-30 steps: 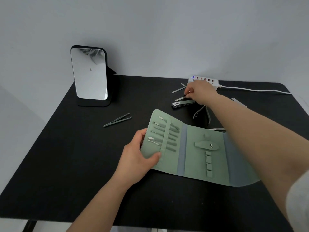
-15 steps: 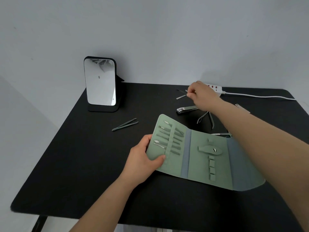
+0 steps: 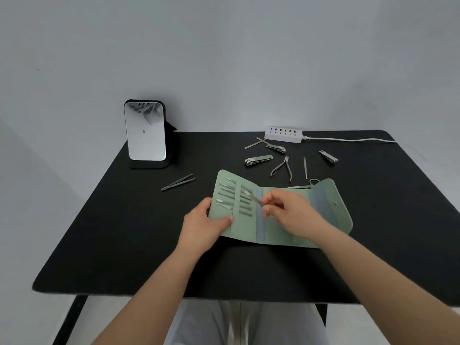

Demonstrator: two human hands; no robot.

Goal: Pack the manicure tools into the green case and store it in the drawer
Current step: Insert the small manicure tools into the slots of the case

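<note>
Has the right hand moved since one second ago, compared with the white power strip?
Yes. The right hand left the spot beside the power strip and came toward the person, over the open green case, pinching a thin tool.

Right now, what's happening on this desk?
A person is packing a manicure kit. The left hand steadies the open green case while the right hand slides a thin metal tool toward the left panel's slots. Clippers, nippers and tweezers lie loose on the black table.
</note>
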